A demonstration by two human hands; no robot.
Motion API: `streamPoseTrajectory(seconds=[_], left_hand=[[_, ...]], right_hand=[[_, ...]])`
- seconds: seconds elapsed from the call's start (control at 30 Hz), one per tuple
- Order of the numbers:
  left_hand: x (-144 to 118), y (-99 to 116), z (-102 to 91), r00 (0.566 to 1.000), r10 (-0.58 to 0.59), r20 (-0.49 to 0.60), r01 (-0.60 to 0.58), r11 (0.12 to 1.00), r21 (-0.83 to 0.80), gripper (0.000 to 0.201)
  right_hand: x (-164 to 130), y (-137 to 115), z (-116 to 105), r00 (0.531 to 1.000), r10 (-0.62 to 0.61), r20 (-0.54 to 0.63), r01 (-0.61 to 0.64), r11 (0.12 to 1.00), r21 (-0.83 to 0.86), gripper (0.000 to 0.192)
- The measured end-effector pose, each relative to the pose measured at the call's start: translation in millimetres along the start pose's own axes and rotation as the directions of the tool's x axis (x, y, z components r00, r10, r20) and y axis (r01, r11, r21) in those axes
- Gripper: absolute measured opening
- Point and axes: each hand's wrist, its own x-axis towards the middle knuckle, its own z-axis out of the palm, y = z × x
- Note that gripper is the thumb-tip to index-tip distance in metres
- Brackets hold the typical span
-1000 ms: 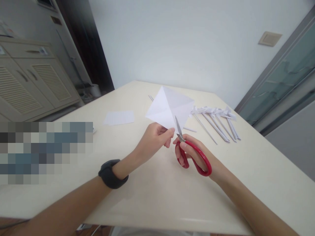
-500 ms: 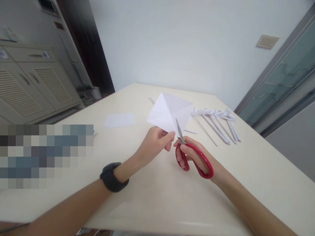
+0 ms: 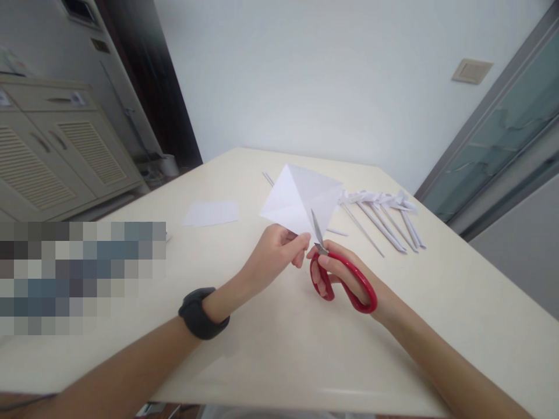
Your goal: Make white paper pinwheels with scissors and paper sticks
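Left hand (image 3: 273, 253): raised just above the desk (image 3: 279, 355), fingers (image 3: 301, 244) pinched on the near corner of the paper (image 3: 301, 201); a dark band (image 3: 201, 313) sits on the wrist.
Right hand (image 3: 345, 278): fingers through the red loops of the scissors (image 3: 338, 273), gripping them; the hand is just to the right of the left hand, almost touching it.
Paper: a white folded sheet with a crease down its middle, held tilted up off the desk, above and beyond both hands.
Scissors: blades (image 3: 317, 230) point up and away, their tips against the lower right edge of the paper; whether they are parted I cannot tell.
Strips (image 3: 384, 212): a row of narrow white paper pieces, lying on the desk to the right of the paper, well beyond the right hand.
Sheet (image 3: 212, 213): a small white sheet flat on the desk, left of the held paper.
Cupboard (image 3: 52, 157): beige, with slatted doors shut, at far left; its contents are hidden.
Containers: none shows on the desk.
Change since half a second ago: both hands, paper and scissors are almost where they were; the view has shifted only slightly, and the grips are the same.
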Motion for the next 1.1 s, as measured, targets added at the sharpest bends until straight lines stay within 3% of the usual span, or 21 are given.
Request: streamPoseTrajectory(seconds=[1.1], left_hand=[[-6,12,-0.1,0.999,0.03,0.013,-0.03,0.999,-0.034,0.041]], right_hand=[[-7,-8,13,0.996,-0.081,-0.038,0.083,0.996,0.045,0.02]])
